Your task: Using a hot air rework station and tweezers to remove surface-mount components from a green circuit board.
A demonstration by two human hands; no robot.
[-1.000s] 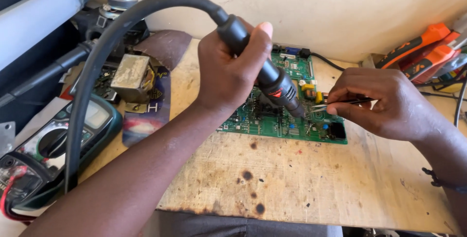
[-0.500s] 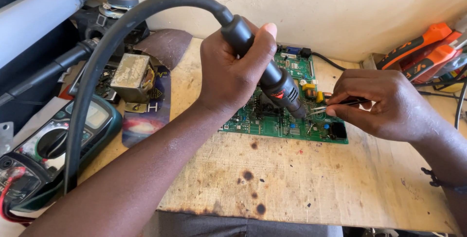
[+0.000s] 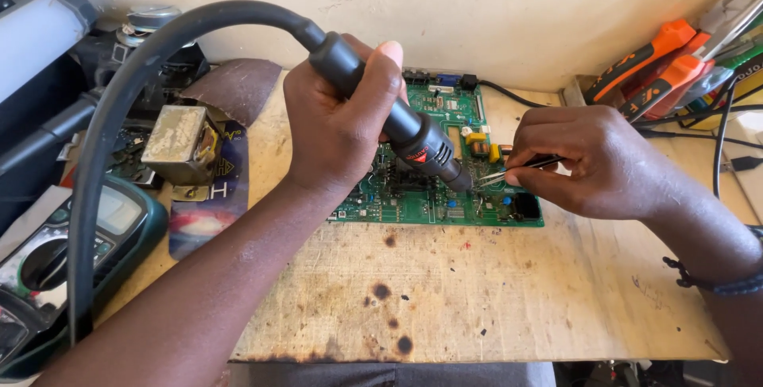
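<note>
My left hand (image 3: 338, 129) grips a black hot-air wand (image 3: 405, 137) with a thick grey hose (image 3: 119, 117) arching off to the left. Its nozzle points down at a green circuit board (image 3: 421, 204) lying on a scorched wooden board (image 3: 477, 292). My right hand (image 3: 596, 160) pinches thin metal tweezers (image 3: 509, 171), whose tips meet the circuit board right beside the nozzle. Part of the circuit board is hidden behind my left hand.
A multimeter (image 3: 71, 236) lies at the left edge, with a small transformer (image 3: 183, 145) and a piece of sandpaper (image 3: 230, 89) behind it. Orange-handled pliers (image 3: 660, 65) and cables sit at the back right. A beige wall runs along the back.
Both hands stay over the circuit board. The wand's nozzle and the tweezers' tips have shifted only slightly.
</note>
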